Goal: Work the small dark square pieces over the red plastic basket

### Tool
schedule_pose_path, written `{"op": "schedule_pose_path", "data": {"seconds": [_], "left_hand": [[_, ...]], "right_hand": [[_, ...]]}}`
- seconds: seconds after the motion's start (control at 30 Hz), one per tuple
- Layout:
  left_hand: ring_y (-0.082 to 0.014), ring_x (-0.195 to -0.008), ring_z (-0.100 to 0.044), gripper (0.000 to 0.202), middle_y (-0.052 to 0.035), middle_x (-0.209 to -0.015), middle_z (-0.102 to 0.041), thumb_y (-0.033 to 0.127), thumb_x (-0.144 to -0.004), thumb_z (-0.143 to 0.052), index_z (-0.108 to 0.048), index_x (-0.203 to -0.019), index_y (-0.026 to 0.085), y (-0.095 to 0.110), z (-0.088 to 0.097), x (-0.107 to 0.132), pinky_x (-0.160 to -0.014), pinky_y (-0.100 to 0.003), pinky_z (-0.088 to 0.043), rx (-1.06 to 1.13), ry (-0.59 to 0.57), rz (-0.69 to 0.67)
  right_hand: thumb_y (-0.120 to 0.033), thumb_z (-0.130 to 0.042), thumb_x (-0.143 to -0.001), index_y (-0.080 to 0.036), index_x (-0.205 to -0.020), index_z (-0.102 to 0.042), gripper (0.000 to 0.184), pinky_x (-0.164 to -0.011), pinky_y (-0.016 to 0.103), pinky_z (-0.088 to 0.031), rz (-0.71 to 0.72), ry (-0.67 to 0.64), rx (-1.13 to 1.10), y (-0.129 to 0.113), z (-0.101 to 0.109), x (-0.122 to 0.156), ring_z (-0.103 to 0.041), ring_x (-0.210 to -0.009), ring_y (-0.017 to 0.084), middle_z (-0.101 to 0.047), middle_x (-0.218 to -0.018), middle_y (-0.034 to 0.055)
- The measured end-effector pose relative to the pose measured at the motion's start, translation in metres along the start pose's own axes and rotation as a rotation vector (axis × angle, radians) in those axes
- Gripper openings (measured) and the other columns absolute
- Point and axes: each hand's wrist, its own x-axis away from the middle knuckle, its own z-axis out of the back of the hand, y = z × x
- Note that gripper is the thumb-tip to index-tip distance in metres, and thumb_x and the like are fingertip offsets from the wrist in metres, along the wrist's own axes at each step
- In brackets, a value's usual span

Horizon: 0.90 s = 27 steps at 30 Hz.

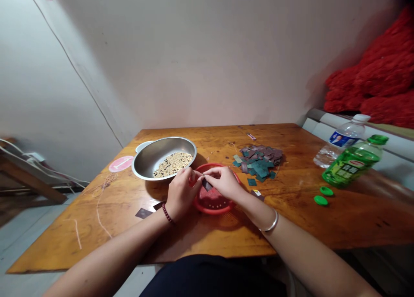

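My left hand [181,192] and my right hand [224,184] meet above a red plastic basket [216,211]. Fingertips of both are pinched together around a small dark square piece [207,184], which hangs between them; its exact grip is partly hidden by the fingers. Several small pale beads lie in the basket near its front rim. Just left of the basket stands a tilted steel bowl [145,164] holding many cream and black beads [174,163]. To the right lies a loose heap of brown and green square pieces [261,162].
A clear bottle [343,139] and a green bottle [354,163] stand at right, with two green caps [321,200] before them. Loose pinkish thread [98,206] and a pink round card [120,163] are at left. Dark squares [143,213] lie near my left wrist. A wall rises behind.
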Motion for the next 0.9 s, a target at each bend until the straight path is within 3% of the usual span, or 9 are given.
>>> {"op": "schedule_pose_path", "data": {"seconds": [0.3, 0.47, 0.7, 0.9], "left_hand": [[-0.0146, -0.07, -0.056, 0.022, -0.0006, -0.08, -0.064, 0.037, -0.083, -0.053, -0.042, -0.072, 0.021, -0.0008, 0.0009, -0.0041, -0.061, -0.027, -0.041, 0.03, 0.016, 0.037], [-0.0143, -0.071, -0.058, 0.027, 0.0001, -0.083, -0.066, 0.037, -0.081, -0.055, -0.036, -0.071, 0.021, 0.0002, 0.0058, -0.0075, -0.061, -0.027, -0.043, 0.061, 0.028, 0.069], [-0.0144, -0.075, -0.062, 0.029, -0.0008, -0.084, -0.067, 0.036, -0.079, -0.058, -0.034, -0.072, 0.021, 0.0016, 0.0077, -0.0091, -0.063, -0.028, -0.048, 0.191, 0.132, 0.061], [-0.0144, -0.077, -0.062, 0.026, -0.0022, -0.086, -0.067, 0.035, -0.08, -0.058, -0.037, -0.073, 0.021, 0.0008, 0.0059, -0.007, -0.065, -0.028, -0.049, 0.229, 0.068, 0.016]], "right_hand": [[-0.025, -0.058, -0.076, -0.015, -0.084, -0.072, 0.019, -0.07, 0.029, -0.051, 0.011, -0.015, 0.006, -0.002, 0.0008, 0.0005, -0.066, -0.076, 0.019, -0.072, -0.081, 0.0064], [-0.031, -0.061, -0.074, -0.014, -0.085, -0.071, 0.023, -0.069, 0.028, -0.052, -0.021, -0.037, -0.146, 0.0031, -0.0001, -0.0031, -0.066, -0.074, 0.018, -0.072, -0.083, 0.0072], [-0.032, -0.065, -0.068, -0.013, -0.084, -0.07, 0.026, -0.066, 0.029, -0.052, -0.085, 0.103, -0.219, 0.0036, 0.0012, -0.0083, -0.066, -0.073, 0.019, -0.072, -0.083, 0.0092], [-0.032, -0.065, -0.066, -0.013, -0.08, -0.067, 0.024, -0.062, 0.027, -0.052, -0.157, 0.076, -0.324, -0.0025, 0.0011, -0.0074, -0.064, -0.068, 0.016, -0.07, -0.08, 0.0075]]}}
